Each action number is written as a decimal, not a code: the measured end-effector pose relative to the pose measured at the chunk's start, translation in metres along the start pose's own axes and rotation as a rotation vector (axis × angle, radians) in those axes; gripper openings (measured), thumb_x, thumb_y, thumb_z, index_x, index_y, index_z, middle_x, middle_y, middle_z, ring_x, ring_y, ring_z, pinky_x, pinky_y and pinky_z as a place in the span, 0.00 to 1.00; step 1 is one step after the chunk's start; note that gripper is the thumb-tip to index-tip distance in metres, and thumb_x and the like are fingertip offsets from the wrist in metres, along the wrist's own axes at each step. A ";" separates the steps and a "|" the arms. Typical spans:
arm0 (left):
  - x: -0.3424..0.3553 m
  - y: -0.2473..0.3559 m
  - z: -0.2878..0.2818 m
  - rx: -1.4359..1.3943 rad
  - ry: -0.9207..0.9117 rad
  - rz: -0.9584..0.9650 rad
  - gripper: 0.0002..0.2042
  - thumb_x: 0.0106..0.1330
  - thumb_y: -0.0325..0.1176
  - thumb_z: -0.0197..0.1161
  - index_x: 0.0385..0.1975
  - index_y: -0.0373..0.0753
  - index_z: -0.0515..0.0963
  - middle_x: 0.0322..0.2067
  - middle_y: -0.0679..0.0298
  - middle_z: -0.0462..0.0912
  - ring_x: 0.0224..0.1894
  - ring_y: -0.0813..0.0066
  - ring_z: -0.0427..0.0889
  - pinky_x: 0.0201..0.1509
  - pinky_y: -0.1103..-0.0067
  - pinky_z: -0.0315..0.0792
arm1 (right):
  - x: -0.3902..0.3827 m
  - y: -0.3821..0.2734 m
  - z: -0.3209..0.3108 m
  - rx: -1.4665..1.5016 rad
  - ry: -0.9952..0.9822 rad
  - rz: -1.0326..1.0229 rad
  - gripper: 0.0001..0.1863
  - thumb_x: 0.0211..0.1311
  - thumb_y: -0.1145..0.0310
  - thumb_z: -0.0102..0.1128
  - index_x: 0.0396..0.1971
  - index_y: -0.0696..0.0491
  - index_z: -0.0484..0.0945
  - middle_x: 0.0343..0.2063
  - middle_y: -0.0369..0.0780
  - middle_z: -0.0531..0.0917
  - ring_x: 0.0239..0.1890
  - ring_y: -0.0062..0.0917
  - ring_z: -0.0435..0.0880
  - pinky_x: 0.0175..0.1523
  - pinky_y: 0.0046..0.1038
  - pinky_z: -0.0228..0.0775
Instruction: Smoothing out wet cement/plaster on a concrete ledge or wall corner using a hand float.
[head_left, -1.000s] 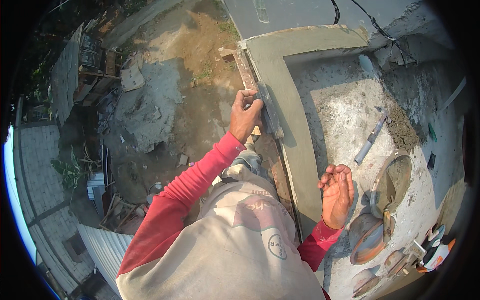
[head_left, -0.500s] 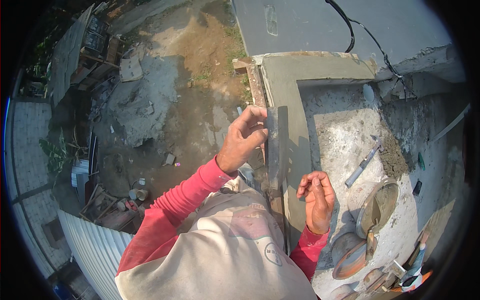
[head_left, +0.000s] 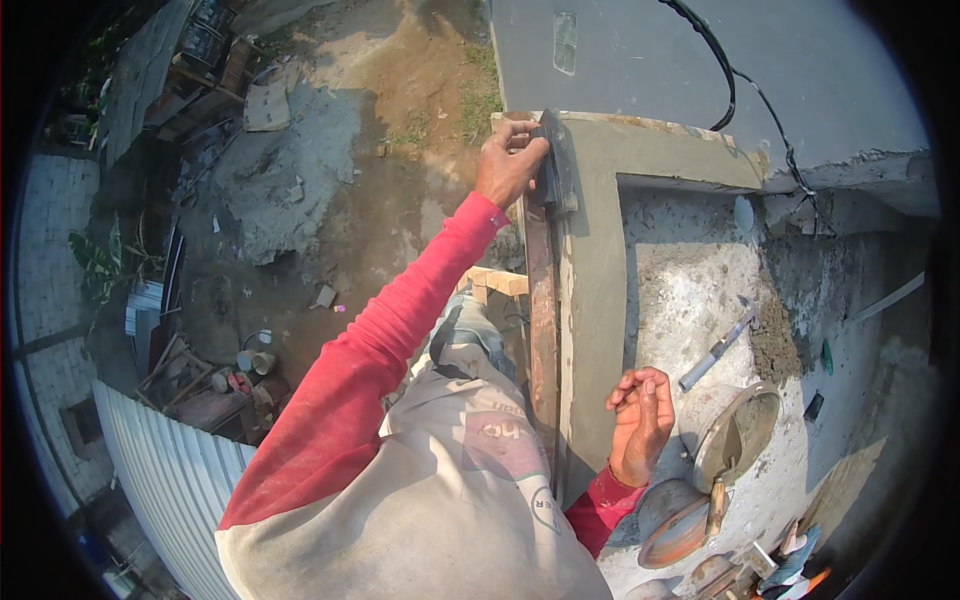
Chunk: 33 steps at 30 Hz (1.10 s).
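Note:
My left hand (head_left: pixel 510 160) grips a dark, flat straight-edged tool (head_left: pixel 556 170) at the far end of the plastered ledge (head_left: pixel 598 270), along its left edge beside a weathered board (head_left: pixel 540 330). My right hand (head_left: pixel 640 420) is held beside the ledge, palm up, fingers loosely curled and apart, with nothing visible in it. To its right lie a hammer (head_left: pixel 717 348) with a grey handle and a bowl (head_left: pixel 765 410) with a wooden-handled trowel (head_left: pixel 717 505) across it. A second round bowl (head_left: pixel 672 540) is lower down.
Dirt ground (head_left: pixel 400 90) with rubble and scrap wood lies below on the left, beside a corrugated sheet (head_left: pixel 160 460). A grey slab (head_left: pixel 630 60) with black cables (head_left: pixel 725 100) is ahead. Mixed mortar (head_left: pixel 775 340) is heaped beyond the hammer. A timber brace (head_left: pixel 500 283) is under the ledge.
My left hand and the dark tool have moved forward along the ledge to its far end. My right hand stays curled beside the ledge, appearing slightly lower.

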<state>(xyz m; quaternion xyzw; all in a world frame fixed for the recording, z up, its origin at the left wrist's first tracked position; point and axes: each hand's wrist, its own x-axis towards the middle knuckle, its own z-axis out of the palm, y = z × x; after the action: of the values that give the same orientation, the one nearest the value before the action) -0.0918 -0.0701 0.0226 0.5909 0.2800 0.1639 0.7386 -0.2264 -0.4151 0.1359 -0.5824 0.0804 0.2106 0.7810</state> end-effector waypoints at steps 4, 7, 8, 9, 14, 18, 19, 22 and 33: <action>-0.125 -0.013 0.009 0.033 -0.079 -0.135 0.18 0.69 0.31 0.71 0.57 0.38 0.80 0.43 0.66 0.82 0.34 0.84 0.83 0.33 0.81 0.80 | 0.001 0.000 -0.003 0.040 0.032 0.021 0.10 0.83 0.65 0.56 0.51 0.56 0.76 0.39 0.42 0.80 0.37 0.24 0.78 0.45 0.28 0.73; -0.133 -0.018 0.006 -0.060 -0.064 -0.098 0.18 0.69 0.31 0.71 0.57 0.37 0.80 0.44 0.66 0.83 0.35 0.85 0.83 0.31 0.82 0.79 | 0.005 -0.006 -0.004 0.005 0.009 0.004 0.10 0.83 0.65 0.56 0.50 0.56 0.76 0.40 0.42 0.80 0.37 0.24 0.78 0.45 0.28 0.73; -0.115 -0.018 0.003 -0.093 -0.039 -0.085 0.18 0.69 0.31 0.71 0.57 0.37 0.80 0.44 0.66 0.83 0.35 0.84 0.83 0.31 0.82 0.79 | 0.007 -0.008 -0.004 -0.015 0.012 -0.002 0.10 0.83 0.64 0.55 0.50 0.56 0.76 0.40 0.42 0.80 0.37 0.24 0.78 0.45 0.28 0.73; -0.084 -0.015 -0.002 -0.007 -0.023 -0.013 0.15 0.74 0.29 0.66 0.59 0.38 0.79 0.47 0.64 0.85 0.41 0.85 0.82 0.33 0.83 0.81 | 0.008 -0.011 -0.005 -0.035 0.010 -0.013 0.10 0.83 0.64 0.55 0.50 0.56 0.76 0.40 0.42 0.80 0.37 0.24 0.77 0.45 0.28 0.72; 0.025 -0.008 -0.004 -0.033 0.020 -0.023 0.18 0.70 0.35 0.68 0.57 0.38 0.80 0.45 0.65 0.86 0.36 0.83 0.82 0.31 0.80 0.81 | 0.005 -0.013 -0.009 -0.048 0.036 -0.020 0.10 0.83 0.64 0.55 0.50 0.56 0.76 0.39 0.42 0.80 0.36 0.24 0.77 0.45 0.28 0.72; -0.062 -0.023 0.010 -0.024 0.011 0.007 0.18 0.67 0.33 0.69 0.54 0.36 0.79 0.40 0.63 0.83 0.31 0.81 0.81 0.27 0.78 0.78 | 0.005 -0.006 -0.005 -0.048 0.029 0.008 0.10 0.83 0.64 0.55 0.50 0.56 0.76 0.38 0.41 0.80 0.36 0.24 0.77 0.44 0.29 0.73; -0.104 -0.027 0.011 -0.023 -0.029 -0.106 0.18 0.66 0.32 0.71 0.54 0.36 0.78 0.39 0.65 0.82 0.32 0.81 0.80 0.33 0.79 0.78 | 0.006 -0.005 -0.002 -0.042 0.027 0.031 0.10 0.84 0.64 0.54 0.50 0.56 0.76 0.38 0.41 0.79 0.36 0.24 0.77 0.44 0.29 0.73; -0.197 -0.018 0.000 0.108 -0.226 -0.261 0.17 0.67 0.32 0.71 0.54 0.36 0.79 0.40 0.69 0.80 0.38 0.84 0.79 0.46 0.81 0.75 | 0.016 -0.006 0.003 -0.047 -0.029 0.068 0.10 0.84 0.64 0.54 0.51 0.56 0.76 0.38 0.40 0.79 0.36 0.25 0.78 0.44 0.29 0.73; -0.110 0.063 -0.001 -0.571 -0.971 0.025 0.19 0.67 0.23 0.65 0.57 0.39 0.74 0.53 0.67 0.79 0.59 0.76 0.77 0.69 0.72 0.68 | 0.091 0.042 0.010 0.526 -0.510 0.310 0.20 0.83 0.57 0.53 0.60 0.58 0.75 0.46 0.43 0.80 0.49 0.38 0.83 0.48 0.42 0.81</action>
<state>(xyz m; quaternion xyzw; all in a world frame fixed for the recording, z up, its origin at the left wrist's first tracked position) -0.1740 -0.1168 0.1073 0.3786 -0.1542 -0.0489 0.9113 -0.1634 -0.3750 0.0686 -0.2723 0.0221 0.4362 0.8574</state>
